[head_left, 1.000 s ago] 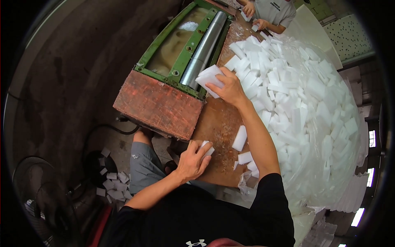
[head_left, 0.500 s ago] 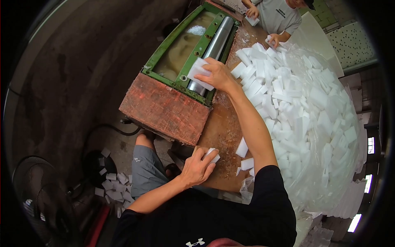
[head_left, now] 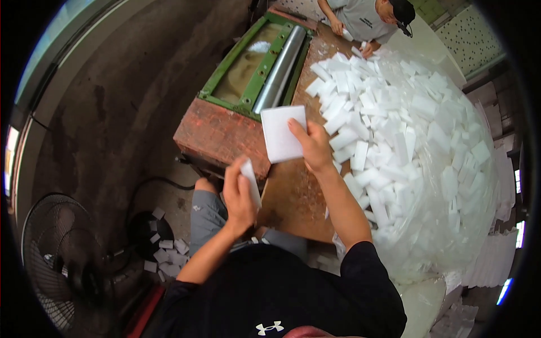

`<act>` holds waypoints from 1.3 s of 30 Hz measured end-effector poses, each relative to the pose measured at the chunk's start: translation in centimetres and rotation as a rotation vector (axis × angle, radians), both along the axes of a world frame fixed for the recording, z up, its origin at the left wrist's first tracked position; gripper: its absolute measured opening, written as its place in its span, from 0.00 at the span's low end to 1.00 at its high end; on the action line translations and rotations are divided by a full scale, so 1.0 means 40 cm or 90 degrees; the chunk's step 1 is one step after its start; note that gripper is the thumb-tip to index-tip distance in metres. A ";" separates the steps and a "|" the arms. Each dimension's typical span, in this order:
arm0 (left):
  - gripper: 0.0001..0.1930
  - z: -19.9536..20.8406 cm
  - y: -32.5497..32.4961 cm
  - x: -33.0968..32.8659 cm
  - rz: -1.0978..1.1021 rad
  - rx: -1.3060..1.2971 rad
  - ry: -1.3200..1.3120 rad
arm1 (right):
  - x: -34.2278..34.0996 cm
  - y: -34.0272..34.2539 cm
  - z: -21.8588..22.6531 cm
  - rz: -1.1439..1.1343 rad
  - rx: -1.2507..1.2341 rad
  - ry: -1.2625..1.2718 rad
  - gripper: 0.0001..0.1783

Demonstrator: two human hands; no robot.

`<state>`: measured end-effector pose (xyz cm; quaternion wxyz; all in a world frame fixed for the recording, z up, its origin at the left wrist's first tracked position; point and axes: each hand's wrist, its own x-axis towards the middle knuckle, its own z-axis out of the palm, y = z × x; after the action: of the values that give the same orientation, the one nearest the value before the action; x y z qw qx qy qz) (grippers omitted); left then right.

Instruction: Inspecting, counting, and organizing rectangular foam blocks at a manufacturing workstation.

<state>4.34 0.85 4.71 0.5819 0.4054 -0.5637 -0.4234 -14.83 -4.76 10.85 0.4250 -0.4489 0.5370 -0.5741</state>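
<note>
My right hand is closed on a flat white foam block, its broad face turned up and my thumb lying on it. The block is above the near end of the machine and the wooden table edge. Lower and to the left, my left hand grips a second white foam piece, seen nearly edge-on. Beyond my right hand lies the green-framed machine with a shiny metal roller and a tray of cloudy yellowish stuff. A worn red-brown box end forms its near side.
A large heap of white foam blocks, partly under clear plastic, fills the right side of the wooden table. At the far end another person handles foam pieces. On the floor at left are a fan and scattered blocks.
My right hand has drawn back from the roller toward me with its foam block. My left hand has lifted off the table edge and moved left and up with its piece.
</note>
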 end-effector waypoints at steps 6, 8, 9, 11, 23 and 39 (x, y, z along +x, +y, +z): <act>0.21 0.036 0.015 -0.039 -0.113 0.169 0.206 | 0.042 0.255 0.047 -0.032 0.015 0.055 0.16; 0.22 0.042 0.042 -0.055 -0.126 0.155 0.207 | 0.057 0.293 0.056 -0.064 -0.013 0.106 0.16; 0.22 0.044 0.054 -0.060 -0.129 0.157 0.204 | 0.060 0.305 0.057 -0.068 -0.011 0.104 0.16; 0.21 0.051 0.073 -0.071 -0.161 0.162 0.285 | 0.061 0.323 0.060 -0.114 -0.060 0.212 0.16; 0.21 0.060 0.115 -0.071 -0.135 0.112 0.251 | 0.082 0.362 0.059 -0.095 -0.053 0.231 0.15; 0.23 0.072 0.174 -0.042 -0.097 -0.084 0.197 | 0.120 0.454 0.100 -0.142 -0.257 0.415 0.17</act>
<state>2.67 7.79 7.61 0.6531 0.2528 -0.5232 -0.4856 -10.03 13.39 14.84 0.0706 -0.6209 0.5654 -0.5384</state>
